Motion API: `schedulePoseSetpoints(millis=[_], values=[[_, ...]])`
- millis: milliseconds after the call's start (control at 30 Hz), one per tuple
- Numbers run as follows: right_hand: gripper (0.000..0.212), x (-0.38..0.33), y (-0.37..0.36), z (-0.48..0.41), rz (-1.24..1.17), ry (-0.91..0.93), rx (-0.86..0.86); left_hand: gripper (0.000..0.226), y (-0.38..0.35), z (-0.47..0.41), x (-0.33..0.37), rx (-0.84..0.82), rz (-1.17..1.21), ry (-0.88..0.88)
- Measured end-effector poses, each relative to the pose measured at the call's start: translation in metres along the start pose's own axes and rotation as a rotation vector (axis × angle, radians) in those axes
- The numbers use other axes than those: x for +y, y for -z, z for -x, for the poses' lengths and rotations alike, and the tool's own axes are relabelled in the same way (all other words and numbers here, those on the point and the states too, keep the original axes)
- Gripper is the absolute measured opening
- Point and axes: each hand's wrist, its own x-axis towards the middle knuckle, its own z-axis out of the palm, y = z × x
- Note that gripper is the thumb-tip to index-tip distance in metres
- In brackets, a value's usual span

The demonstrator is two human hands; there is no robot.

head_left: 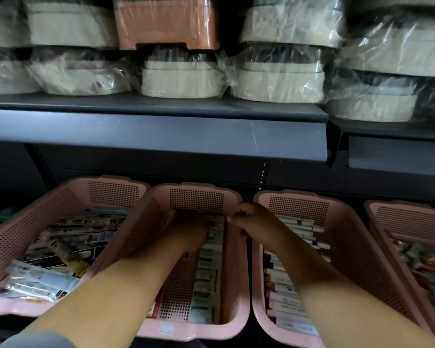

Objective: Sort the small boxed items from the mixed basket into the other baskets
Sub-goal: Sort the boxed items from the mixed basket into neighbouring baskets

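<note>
Reaching forward, you have both arms over a row of four pink baskets that sit on a low dark shelf. Your left hand [191, 229] is down inside the second basket [204, 188], near its far end, just beside a neat row of small boxes [206, 280] that runs along the right wall of that basket. That hand looks blurry and dark, so I cannot tell if its fingers hold a box or how far they are spread. Your right hand [246, 219] is at the far right corner of the same basket. Its fingers are curled tight over the top of the wall, with the thumb on the inside and the other fingers on the outside, so it grips the rim. The first basket [111, 180], on the left, holds a jumble of boxes and packets lying every which way, with a yellow tube [68, 257] on top. The third basket [299, 195], under your right arm, holds more small boxes [284, 297] stacked in a tidy line along its left side. The fourth basket [407, 207], at the right edge, has a loose heap of things I cannot make out. Above the baskets is a dark upper shelf [161, 131] with pale round things wrapped in clear plastic [181, 81] and one orange stool [166, 23].
</note>
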Motion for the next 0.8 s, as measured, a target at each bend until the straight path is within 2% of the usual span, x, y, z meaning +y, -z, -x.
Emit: schedulePoseSetpoints(millis=[167,267,400,500,567,700,800], values=[[0.012,-0.005,0.001,0.002,-0.022,0.004,-0.003,0.018,0.01,0.01,0.004,-0.005,-0.01,-0.039],[0.006,-0.008,0.009,0.005,-0.032,0.037,0.01,0.02,0.024,0.017,0.012,0.038,-0.002,-0.102],[0.008,-0.009,0.047,0.017,0.108,0.1,0.08,0.025,0.055,0.03,0.048,0.149,-0.064,-0.16],[0.005,-0.001,0.092,0.04,0.274,0.116,0.132,0.022,0.071,0.04,0.091,0.252,0.042,-0.322],[0.006,0.014,0.124,0.058,0.376,0.074,0.146,0.026,0.075,0.043,0.126,0.259,0.089,-0.404],[0.014,0.051,0.182,0.105,0.386,0.013,0.216,0.039,0.067,0.04,0.212,0.304,0.089,-0.569],[0.007,0.077,0.218,0.145,0.419,-0.096,0.287,0.037,0.053,0.038,0.276,0.283,0.112,-0.674]])
